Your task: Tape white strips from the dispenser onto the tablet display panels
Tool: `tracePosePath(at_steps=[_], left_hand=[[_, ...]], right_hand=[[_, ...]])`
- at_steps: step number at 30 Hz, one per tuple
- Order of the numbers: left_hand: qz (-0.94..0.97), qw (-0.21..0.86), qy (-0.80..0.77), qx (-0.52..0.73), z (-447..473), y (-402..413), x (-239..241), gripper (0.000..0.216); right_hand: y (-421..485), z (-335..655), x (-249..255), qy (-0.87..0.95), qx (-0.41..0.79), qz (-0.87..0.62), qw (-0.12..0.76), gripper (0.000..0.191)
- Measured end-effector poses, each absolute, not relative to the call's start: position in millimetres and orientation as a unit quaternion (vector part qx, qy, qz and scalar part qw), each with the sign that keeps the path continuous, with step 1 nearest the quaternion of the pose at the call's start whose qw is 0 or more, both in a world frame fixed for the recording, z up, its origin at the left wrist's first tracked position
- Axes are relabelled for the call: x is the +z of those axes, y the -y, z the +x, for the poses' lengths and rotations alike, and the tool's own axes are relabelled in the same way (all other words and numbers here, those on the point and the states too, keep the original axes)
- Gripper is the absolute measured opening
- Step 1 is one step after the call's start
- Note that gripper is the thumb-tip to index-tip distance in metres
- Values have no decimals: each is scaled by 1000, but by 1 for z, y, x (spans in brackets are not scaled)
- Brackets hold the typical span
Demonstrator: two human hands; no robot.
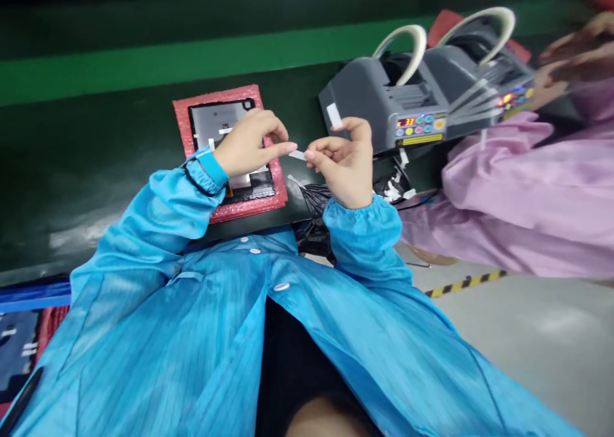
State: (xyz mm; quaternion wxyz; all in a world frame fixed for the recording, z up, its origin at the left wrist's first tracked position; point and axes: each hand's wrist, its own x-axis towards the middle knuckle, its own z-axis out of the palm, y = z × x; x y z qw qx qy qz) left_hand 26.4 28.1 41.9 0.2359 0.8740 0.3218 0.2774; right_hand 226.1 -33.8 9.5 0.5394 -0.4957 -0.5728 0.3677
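My right hand (346,162) pinches a short strip of white tape (298,155) between thumb and fingers. A second white tape piece (334,116) clings to the tip of its raised index finger. My left hand (252,141) is closed at the other end of the strip, its thumb tip against it. Below my left hand lies a tablet-like device (218,116) with its inner side showing, grey and black with several white tape pieces on it. The device rests on pink bubble wrap (182,120); my left hand and wrist hide part of it.
Two grey tape dispensers (362,98) with white tape rolls stand at the right on the dark green table (96,149). A black bag (316,200) with tape scraps hangs at the table edge. A co-worker's pink sleeve (518,187) is at right. More devices (19,347) sit lower left.
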Motion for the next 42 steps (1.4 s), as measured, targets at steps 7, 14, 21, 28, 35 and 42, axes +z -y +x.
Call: tracePosePath(at_steps=[7,14,21,28,35,42], left_hand=[[830,263,-422,252,6,-29,22,23],[791,290,-477,249,7,-30,17,19],[773,267,-533,218,13,-32,6,18],[779,208,-575,142,23,-31,0,20],[779,201,-579,132,22,-32,-10,21],[788,202,-548,195,18,-39,-29,19]], right_hand=[[7,208,2,602,389,-491,494,56],[-3,202,-13,609,421,-479,473,59],[-19,196,-28,600,430,-500,454,53],[-34,191,-48,593,426,-541,419,50],[-37,190,-58,595,417,-548,414,53],[-42,192,-53,603,402,-575,379,53]])
